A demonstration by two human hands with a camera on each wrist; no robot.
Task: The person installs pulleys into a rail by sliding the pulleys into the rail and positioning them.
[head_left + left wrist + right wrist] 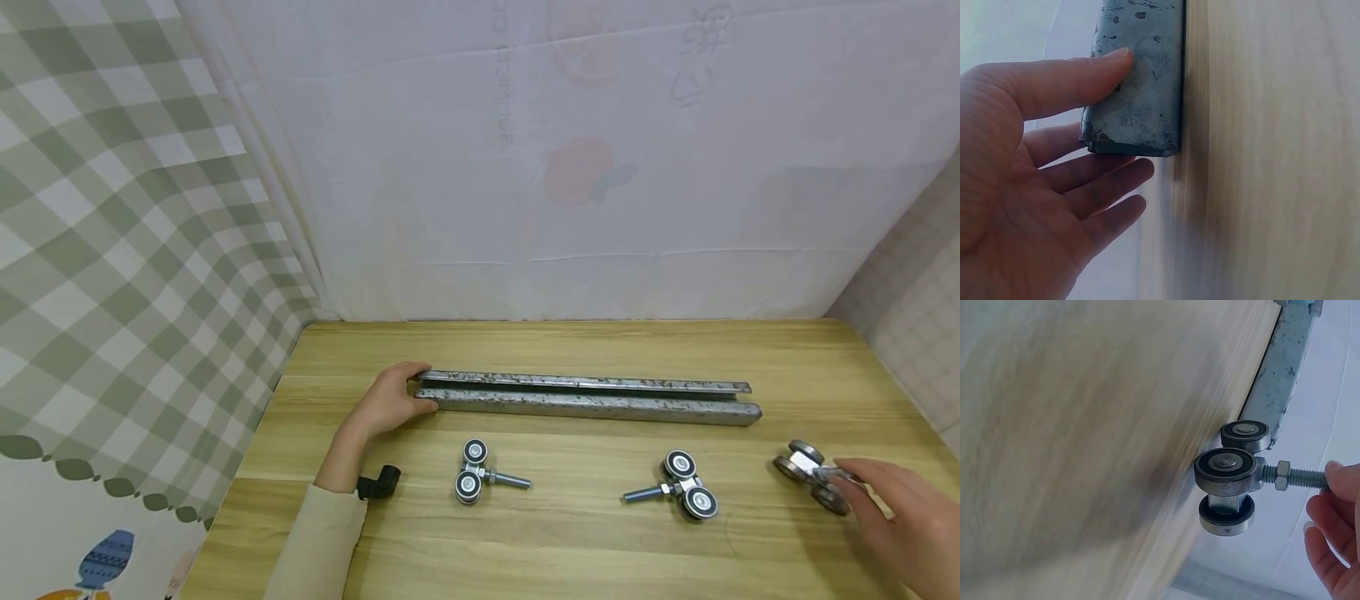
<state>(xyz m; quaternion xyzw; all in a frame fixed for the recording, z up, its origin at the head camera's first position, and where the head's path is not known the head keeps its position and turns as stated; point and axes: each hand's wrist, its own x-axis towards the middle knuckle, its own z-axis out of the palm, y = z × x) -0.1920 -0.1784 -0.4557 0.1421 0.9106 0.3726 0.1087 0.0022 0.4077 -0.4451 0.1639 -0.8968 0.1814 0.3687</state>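
**Wooden tabletop [570, 542] beneath a pale cloth [525, 200]**

The left hand [386, 406] grips the left end of a slotted steel rail [600, 407] lying across the tabletop. Beyond the rail's right end, the right hand [911, 517] pinches a wheeled trolley [806, 452] by its bolt [1307, 478] — a second trolley [468, 486] and a third trolley [699, 502] lie nearer than the rail (a black elbow fitting [387, 482] sits by the left sleeve [318, 542]).
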